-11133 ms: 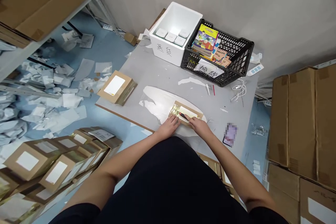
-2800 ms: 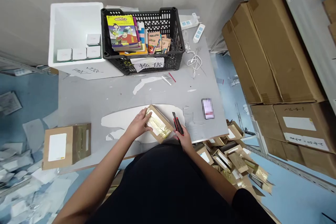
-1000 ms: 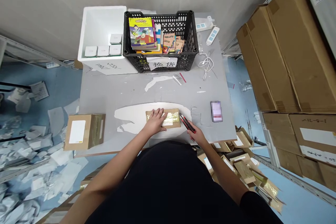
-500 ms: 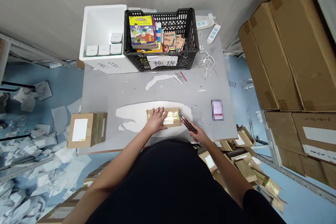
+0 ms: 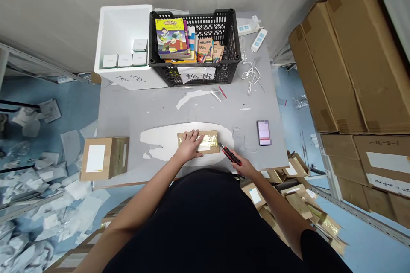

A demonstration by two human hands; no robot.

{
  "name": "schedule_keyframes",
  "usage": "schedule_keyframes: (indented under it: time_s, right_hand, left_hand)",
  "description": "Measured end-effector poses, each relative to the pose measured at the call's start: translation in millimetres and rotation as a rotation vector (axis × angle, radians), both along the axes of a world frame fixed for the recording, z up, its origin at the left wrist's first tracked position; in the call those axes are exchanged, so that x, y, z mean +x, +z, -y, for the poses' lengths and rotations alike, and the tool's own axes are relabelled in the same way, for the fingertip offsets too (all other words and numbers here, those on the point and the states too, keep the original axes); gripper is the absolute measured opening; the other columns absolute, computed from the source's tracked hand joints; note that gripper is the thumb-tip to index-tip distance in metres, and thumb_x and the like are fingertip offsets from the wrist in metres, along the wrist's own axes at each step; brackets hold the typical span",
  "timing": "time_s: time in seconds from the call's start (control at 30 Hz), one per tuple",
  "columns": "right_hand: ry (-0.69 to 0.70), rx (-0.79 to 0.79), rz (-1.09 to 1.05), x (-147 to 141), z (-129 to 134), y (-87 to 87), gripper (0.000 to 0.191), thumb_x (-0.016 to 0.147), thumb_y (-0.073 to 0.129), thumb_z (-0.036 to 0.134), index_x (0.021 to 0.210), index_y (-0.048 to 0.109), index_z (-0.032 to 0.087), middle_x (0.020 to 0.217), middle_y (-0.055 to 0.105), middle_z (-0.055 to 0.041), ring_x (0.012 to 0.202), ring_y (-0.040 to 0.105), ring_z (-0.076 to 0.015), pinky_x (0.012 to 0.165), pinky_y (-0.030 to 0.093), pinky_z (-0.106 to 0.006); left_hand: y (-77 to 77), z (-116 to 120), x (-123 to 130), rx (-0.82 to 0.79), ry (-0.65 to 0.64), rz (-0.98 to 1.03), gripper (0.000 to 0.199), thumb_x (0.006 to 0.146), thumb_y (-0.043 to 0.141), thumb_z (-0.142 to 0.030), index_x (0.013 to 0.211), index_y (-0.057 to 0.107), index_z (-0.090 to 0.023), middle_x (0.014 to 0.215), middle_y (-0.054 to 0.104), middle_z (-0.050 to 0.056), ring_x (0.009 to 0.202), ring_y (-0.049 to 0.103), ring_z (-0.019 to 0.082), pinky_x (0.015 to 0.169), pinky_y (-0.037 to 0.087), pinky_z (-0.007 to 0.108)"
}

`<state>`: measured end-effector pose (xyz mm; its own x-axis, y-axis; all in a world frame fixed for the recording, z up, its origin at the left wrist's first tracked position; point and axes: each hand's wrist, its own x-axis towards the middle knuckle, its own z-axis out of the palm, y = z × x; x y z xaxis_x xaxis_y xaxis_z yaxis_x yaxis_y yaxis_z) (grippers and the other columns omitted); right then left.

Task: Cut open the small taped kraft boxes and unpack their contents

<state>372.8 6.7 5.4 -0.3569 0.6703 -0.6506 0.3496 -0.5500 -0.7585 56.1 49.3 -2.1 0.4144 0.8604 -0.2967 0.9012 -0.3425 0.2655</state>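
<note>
Turned from slanting to square-on over the last few seconds, the small carton (image 5: 211, 141) now lies on a white, ragged-edged patch of the grey surface (image 5: 144, 111). Leftmost stands a bigger cardboard box (image 5: 95, 158), white label facing up. Next, a smooth white foam box (image 5: 153, 80) bears handwritten characters, the first unclear. The left hand (image 5: 188, 148), its grip spread flat, rests on the small carton's shiny yellowish tape. Behind, a latticed black plastic crate (image 5: 226, 76) of glossy books (image 5: 171, 38) carries paper marked 换货. The right hand (image 5: 242, 165) has its grip closed round a red-and-black knife (image 5: 231, 155), blade at the carton's right end. Farther right: a phone (image 5: 263, 132), screen pixelated.
</note>
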Motion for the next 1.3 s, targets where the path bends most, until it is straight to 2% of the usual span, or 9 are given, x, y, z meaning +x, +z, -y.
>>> schedule_keyframes:
  time_s: [0.1, 0.2, 0.33, 0.43, 0.53, 0.73, 0.9, 1.17, 1.3]
  right_hand:
    - [0.025, -0.057, -0.002, 3, 3, 1.7, 0.076, 0.077, 0.061, 0.027, 0.148, 0.036, 0.026, 0.060, 0.058, 0.0064, 0.038, 0.040, -0.0075, 0.038, 0.034, -0.018]
    - [0.034, -0.115, -0.007, 6, 8, 1.6, 0.078, 0.077, 0.062, 0.028, 0.150, 0.033, 0.026, 0.053, 0.051, 0.0089, 0.037, 0.041, -0.0077, 0.037, 0.034, -0.018]
    - [-0.041, -0.156, -0.028, 9, 16, 1.2, 0.076, 0.078, 0.061, 0.029, 0.149, 0.033, 0.026, 0.059, 0.054, 0.0077, 0.036, 0.040, -0.0059, 0.035, 0.033, -0.017]
    - [-0.165, -0.108, -0.008, 4, 16, -0.2, 0.075, 0.079, 0.060, 0.032, 0.149, 0.034, 0.025, 0.067, 0.058, 0.0052, 0.038, 0.043, -0.0058, 0.034, 0.033, -0.017]
    - [-0.227, -0.061, -0.016, -7, 10, -6.6, 0.076, 0.078, 0.060, 0.035, 0.149, 0.033, 0.026, 0.071, 0.059, 0.0048, 0.040, 0.045, -0.0059, 0.035, 0.036, -0.017]
    - [-0.251, -0.035, -0.049, -25, -6, -22.4, 0.077, 0.077, 0.060, 0.035, 0.149, 0.033, 0.027, 0.072, 0.059, 0.0055, 0.041, 0.043, -0.0053, 0.035, 0.036, -0.017]
    - [-0.227, -0.046, -0.065, -21, -7, -22.6, 0.075, 0.078, 0.059, 0.033, 0.148, 0.035, 0.028, 0.072, 0.058, 0.0057, 0.041, 0.043, -0.0055, 0.035, 0.035, -0.017]
    - [-0.280, -0.041, -0.073, -27, 2, -29.6, 0.076, 0.078, 0.059, 0.038, 0.149, 0.033, 0.026, 0.075, 0.059, 0.0048, 0.042, 0.045, -0.0057, 0.034, 0.036, -0.017]
    - [-0.266, -0.081, -0.058, -28, 2, -24.3, 0.078, 0.077, 0.060, 0.038, 0.149, 0.032, 0.028, 0.074, 0.059, 0.0053, 0.041, 0.045, -0.0055, 0.035, 0.036, -0.016]
  left_hand:
    - [-1.4, 1, 0, 0.008, -0.002, -0.003, 0.093, 0.065, 0.079, -0.050, 0.144, 0.038, -0.021, 0.154, 0.028, 0.019, 0.143, 0.022, 0.039, 0.116, 0.012, 0.058]
    - [-2.7, 1, -1, 0.014, -0.006, 0.000, 0.093, 0.065, 0.079, -0.050, 0.144, 0.038, -0.021, 0.154, 0.028, 0.019, 0.143, 0.021, 0.039, 0.116, 0.012, 0.058]
    - [-2.9, 1, -3, 0.021, -0.017, 0.015, 0.093, 0.065, 0.079, -0.049, 0.144, 0.038, -0.021, 0.155, 0.027, 0.019, 0.144, 0.020, 0.038, 0.116, 0.011, 0.058]
    - [-2.2, 1, -3, 0.020, -0.030, 0.015, 0.093, 0.066, 0.078, -0.049, 0.145, 0.037, -0.021, 0.155, 0.027, 0.018, 0.144, 0.019, 0.037, 0.116, 0.011, 0.058]
    - [-1.2, 1, -4, 0.021, -0.041, 0.011, 0.094, 0.067, 0.078, -0.049, 0.146, 0.035, -0.020, 0.155, 0.026, 0.018, 0.144, 0.019, 0.037, 0.116, 0.010, 0.058]
    - [0.7, -1, -4, -0.002, -0.037, 0.019, 0.096, 0.067, 0.078, -0.049, 0.147, 0.033, -0.021, 0.155, 0.026, 0.018, 0.145, 0.018, 0.037, 0.117, 0.009, 0.057]
    - [-0.4, -1, -4, 0.004, -0.040, 0.015, 0.095, 0.067, 0.077, -0.050, 0.147, 0.034, -0.021, 0.156, 0.026, 0.017, 0.144, 0.019, 0.037, 0.117, 0.009, 0.058]
    - [1.0, -1, -4, -0.002, -0.028, 0.048, 0.095, 0.067, 0.078, -0.049, 0.147, 0.034, -0.022, 0.156, 0.026, 0.017, 0.145, 0.017, 0.037, 0.116, 0.010, 0.058]
    - [1.2, -1, -4, -0.018, -0.021, 0.042, 0.095, 0.067, 0.077, -0.049, 0.147, 0.033, -0.023, 0.156, 0.025, 0.017, 0.145, 0.016, 0.037, 0.116, 0.010, 0.058]
